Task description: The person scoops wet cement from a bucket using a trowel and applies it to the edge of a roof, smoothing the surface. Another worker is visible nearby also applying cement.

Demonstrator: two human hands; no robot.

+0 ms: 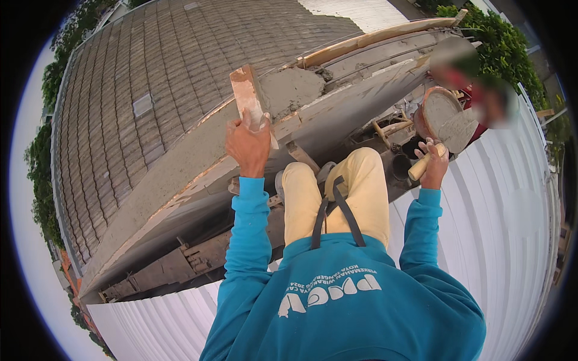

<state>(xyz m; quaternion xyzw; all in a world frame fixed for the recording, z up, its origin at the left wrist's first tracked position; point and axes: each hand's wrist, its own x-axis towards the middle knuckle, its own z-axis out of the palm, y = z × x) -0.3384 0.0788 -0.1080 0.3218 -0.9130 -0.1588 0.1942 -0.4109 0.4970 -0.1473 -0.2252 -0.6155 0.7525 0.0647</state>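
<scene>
Left hand [248,147] grasps a wooden block [245,90] over the curved ledge [171,168]; right hand [433,167] grips the trowel [459,129] by its rounded wooden handle, blade at the bucket [425,117]; possible fault: mortar [295,89] slumping over the rim if pushed too far outward; mortar grey, grainy, mounded; block rectangular, cement-smeared.

The left arm [248,225] reaches forward, its wrist [252,173] roughly in line with the forearm, and the left grip [248,149] shows its back, fingers [246,120] curled firmly inward. The right arm [421,225] is bent and held out to the side, the right grip [433,171] also curled tightly. Between the arms, both legs [360,195] bend at the knees [365,157], slightly apart.
</scene>
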